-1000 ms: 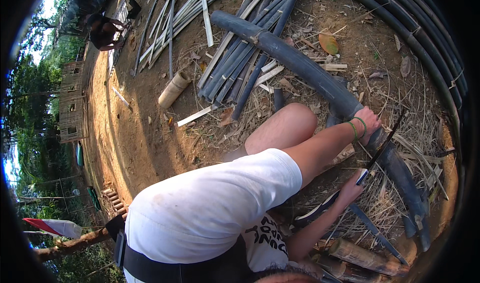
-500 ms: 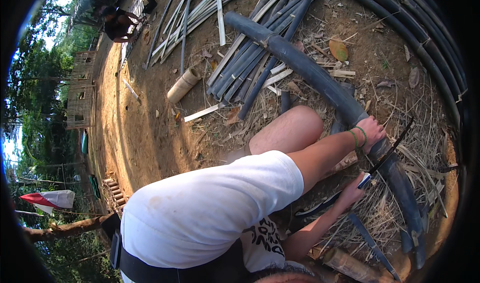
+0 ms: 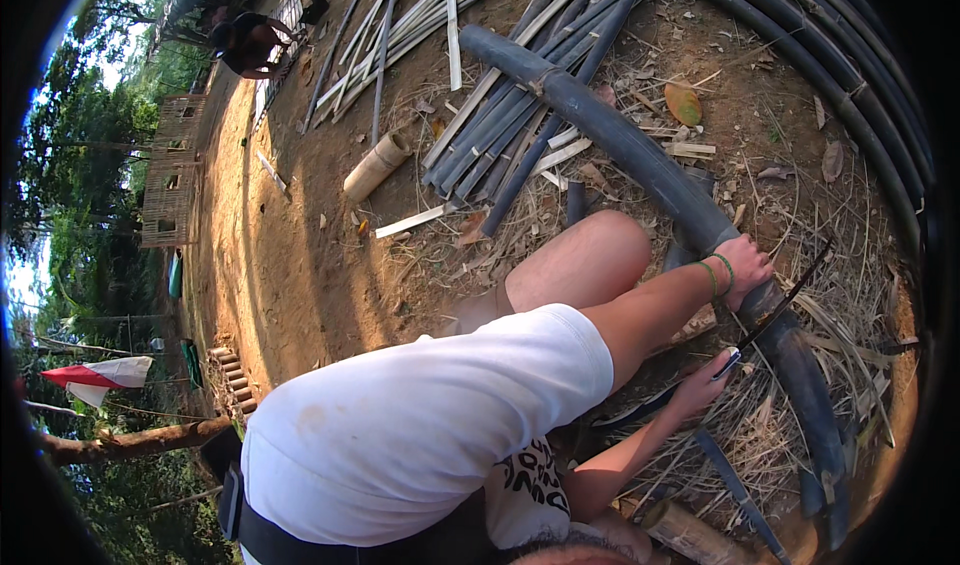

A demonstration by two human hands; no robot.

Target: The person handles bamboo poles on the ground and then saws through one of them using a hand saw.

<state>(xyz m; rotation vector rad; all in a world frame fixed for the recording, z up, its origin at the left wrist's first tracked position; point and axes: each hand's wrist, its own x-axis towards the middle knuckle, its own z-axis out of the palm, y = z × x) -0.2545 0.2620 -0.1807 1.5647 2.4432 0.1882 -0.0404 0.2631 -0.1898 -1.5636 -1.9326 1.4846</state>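
Bamboo lies all over this dirt yard, and the person in a white shirt [image 3: 420, 425] bends low over one long dark bamboo pole [image 3: 640, 155] that runs from the upper middle of the view down to the lower right. One hand [image 3: 745, 270], wearing a green band at the wrist, rests on top of that pole about halfway along it, fingers curled over and clamped on its round surface. From this bent-over view it is hard to say for sure which arm is which; going by the picture's sides, this upper hand reads as the left hand. The other hand [image 3: 705, 385], taken as the right hand, sits just below and nearer the body, fingers closed around the handle of a dark-bladed knife [image 3: 640, 410] whose blade points back toward the bare knee [image 3: 590, 260]. A thin dark sliver [image 3: 790, 300] stands off the pole just beside the upper hand. Dry straw and leaf litter [image 3: 830, 365] cover the ground around the pole. A bundle of split dark slats [image 3: 520, 115] lies crossed under the pole's far end, with a short pale bamboo section [image 3: 375, 165] near it on bare earth. Another person [image 3: 245, 40] crouches far off at the top left.
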